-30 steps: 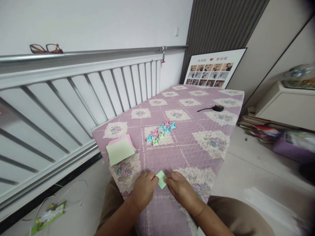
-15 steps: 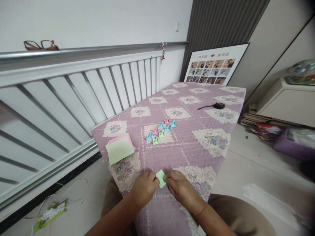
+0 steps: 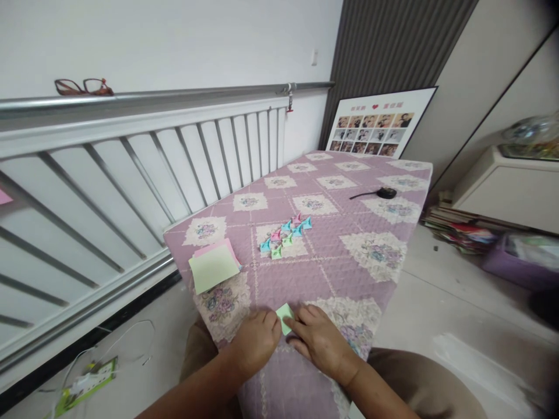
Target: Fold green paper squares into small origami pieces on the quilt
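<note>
A small folded green square of paper lies on the tablecloth between my hands, turned so a corner points away from me. My left hand is closed with its fingertips at the paper's left edge; the thumb is mostly hidden. From the right, my right hand reaches onto the paper, its index fingertip pressing on the surface and its thumb apart below. Farther up the table stand several small folded paper pieces in blue, pink and green. A stack of paper sheets, pale green over pink, lies at the left.
A purple floral tablecloth covers the table. A black tape-measure-like object with a strap lies toward the far right. A white radiator runs along the left side, with glasses on the pipe above. A photo board leans behind.
My right hand has shifted from the paper's right edge so that its index finger now lies on the paper, with its thumb spread away. My left hand stays at the left edge.
</note>
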The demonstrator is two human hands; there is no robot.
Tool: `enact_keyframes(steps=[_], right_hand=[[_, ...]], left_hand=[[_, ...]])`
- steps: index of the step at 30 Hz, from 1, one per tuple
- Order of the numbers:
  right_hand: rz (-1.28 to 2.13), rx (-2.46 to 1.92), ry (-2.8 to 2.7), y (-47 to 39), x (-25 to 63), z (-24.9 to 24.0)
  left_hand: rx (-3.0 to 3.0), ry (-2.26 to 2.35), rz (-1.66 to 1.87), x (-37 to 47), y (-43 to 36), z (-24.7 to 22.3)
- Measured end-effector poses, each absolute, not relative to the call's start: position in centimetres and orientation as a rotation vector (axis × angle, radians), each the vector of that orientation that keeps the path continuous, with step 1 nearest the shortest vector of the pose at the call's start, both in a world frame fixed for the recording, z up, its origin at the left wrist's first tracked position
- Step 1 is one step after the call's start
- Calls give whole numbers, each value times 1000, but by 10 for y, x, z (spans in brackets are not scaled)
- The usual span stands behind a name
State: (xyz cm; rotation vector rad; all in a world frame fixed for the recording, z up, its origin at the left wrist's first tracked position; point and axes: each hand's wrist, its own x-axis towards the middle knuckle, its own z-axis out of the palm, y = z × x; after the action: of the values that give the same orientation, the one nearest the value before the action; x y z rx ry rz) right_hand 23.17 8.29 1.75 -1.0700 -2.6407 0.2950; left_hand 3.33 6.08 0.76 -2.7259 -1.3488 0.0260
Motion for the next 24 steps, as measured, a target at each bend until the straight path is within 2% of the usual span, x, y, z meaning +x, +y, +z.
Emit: enact_keyframes(steps=[6, 13, 24], right_hand=[[242, -1154, -2684, 71, 229, 20], [36, -1373, -2568, 46, 226, -7], [40, -1546, -2260, 38, 220, -11]], left_hand=[[-2698, -1383, -72, 26, 41, -3], [-2750, -1480, -6, 27, 40, 3], [-2760, -1628, -18, 30, 41, 4]])
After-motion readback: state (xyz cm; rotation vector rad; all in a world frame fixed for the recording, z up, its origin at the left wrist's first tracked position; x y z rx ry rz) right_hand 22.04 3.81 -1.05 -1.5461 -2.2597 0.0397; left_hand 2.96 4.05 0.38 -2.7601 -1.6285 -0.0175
